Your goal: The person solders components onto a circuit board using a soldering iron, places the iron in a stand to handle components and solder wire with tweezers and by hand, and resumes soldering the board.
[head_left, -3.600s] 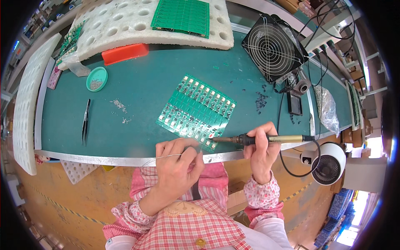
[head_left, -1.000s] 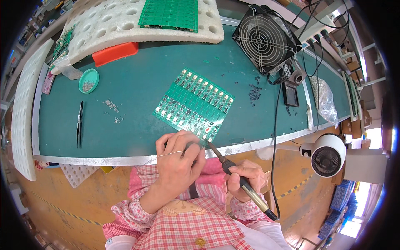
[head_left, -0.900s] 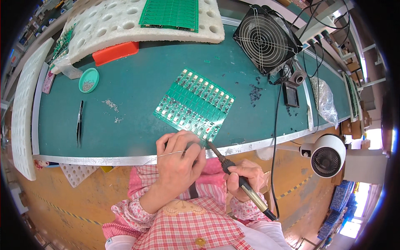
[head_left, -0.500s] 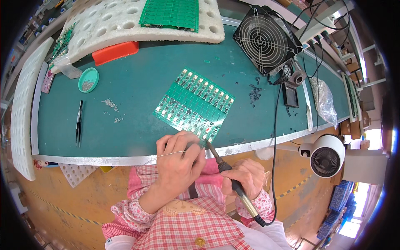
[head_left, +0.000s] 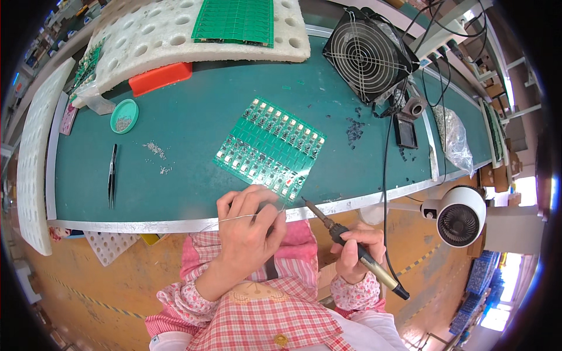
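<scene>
A green circuit board panel [head_left: 266, 146] with rows of small parts lies flat near the front edge of the bench. My left hand [head_left: 249, 231] is closed at its near edge, pinching a thin solder wire [head_left: 234, 218] that trails off to the left; the fingertips touch or nearly touch the board. In my right hand [head_left: 360, 254] is a soldering iron [head_left: 319, 214], held by its handle. The iron's tip points up and left, just off the board's near right corner.
Tweezers [head_left: 112, 178], loose small pale parts [head_left: 155, 149] and a green dish [head_left: 135, 119] are at left. A red tray [head_left: 161, 78] sits before white foam [head_left: 170, 50]. A black fan [head_left: 366, 58], iron stand [head_left: 405, 131] and dark bits [head_left: 355, 131] are at right; a white fan [head_left: 462, 216] stands beyond the edge.
My right hand has drawn the iron's tip away from the board, rightward, and its grip on the handle has turned. My left hand stays nearly where it was.
</scene>
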Available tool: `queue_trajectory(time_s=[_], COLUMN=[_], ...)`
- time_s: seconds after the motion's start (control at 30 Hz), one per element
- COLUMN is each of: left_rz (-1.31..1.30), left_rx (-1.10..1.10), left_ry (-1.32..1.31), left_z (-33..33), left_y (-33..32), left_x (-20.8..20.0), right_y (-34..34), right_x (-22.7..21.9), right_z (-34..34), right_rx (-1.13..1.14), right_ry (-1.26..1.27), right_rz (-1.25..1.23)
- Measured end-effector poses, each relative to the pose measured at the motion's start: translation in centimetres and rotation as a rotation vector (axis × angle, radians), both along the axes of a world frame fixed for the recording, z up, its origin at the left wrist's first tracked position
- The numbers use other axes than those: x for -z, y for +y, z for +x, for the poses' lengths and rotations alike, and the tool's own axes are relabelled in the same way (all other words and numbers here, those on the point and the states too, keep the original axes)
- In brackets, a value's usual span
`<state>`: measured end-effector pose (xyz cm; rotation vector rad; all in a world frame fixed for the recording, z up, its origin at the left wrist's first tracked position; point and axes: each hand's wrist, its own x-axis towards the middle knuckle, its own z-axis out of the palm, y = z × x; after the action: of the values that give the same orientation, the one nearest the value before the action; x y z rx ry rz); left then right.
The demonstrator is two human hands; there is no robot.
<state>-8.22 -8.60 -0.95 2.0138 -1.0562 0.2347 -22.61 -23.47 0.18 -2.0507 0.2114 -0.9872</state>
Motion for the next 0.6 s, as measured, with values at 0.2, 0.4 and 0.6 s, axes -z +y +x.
queue_trajectory(time_s=[0.2, 0.4, 0.6], left_rz=[0.022, 0.044, 0.066], left_rx=[0.037, 0.016, 0.0], left_ry=[0.005, -0.011, -0.029], left_z=[-0.44, -0.47, -0.59], left_y=[-0.41, -0.66, -0.83], left_x=[-0.15, -0.05, 0.05], right_y=[0.08, 0.15, 0.06], right_x=[0.53, 0.57, 0.73], right_z=[-0.23, -0.14, 0.3], right_rx=[-0.003, -0.014, -0.031], right_ry=[0.028, 0.019, 0.021], right_rz=[0.047, 0.037, 0.027])
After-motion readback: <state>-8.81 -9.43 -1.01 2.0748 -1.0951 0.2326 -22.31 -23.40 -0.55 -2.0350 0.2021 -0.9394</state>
